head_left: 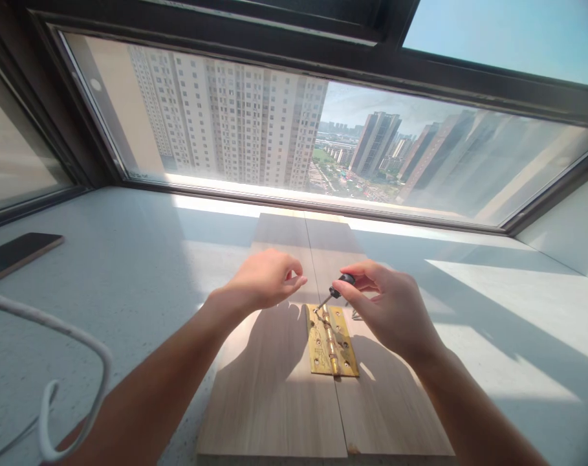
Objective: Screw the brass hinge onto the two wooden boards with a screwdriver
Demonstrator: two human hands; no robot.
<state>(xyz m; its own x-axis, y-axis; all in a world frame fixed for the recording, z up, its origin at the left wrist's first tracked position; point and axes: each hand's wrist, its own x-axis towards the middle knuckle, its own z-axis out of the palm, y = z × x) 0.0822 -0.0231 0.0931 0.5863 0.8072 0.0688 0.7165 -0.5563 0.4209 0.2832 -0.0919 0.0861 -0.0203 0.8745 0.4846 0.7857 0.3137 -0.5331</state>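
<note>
My right hand (pixel 391 304) is closed on a short screwdriver (pixel 342 282) with a black handle, gripped between thumb and fingertips. Its slanting shaft points down to the upper left part of a brass hinge (pixel 321 356), with the tip at or near a screw hole there. The hinge lies opened flat over the seam between two pale wooden boards (pixel 274 414). Just left of it and above the board, my left hand (pixel 269 278) has its fingers curled in, thumb close to the forefinger. Whatever it may hold is hidden.
A dark phone-like slab (pixel 22 252) lies at the far left of the light sill (pixel 143 259). A white cable (pixel 70 327) loops at the lower left. Small metal pieces (pixel 356 314), partly hidden, are beside the hinge. A dark window frame (pixel 313 210) runs along the back.
</note>
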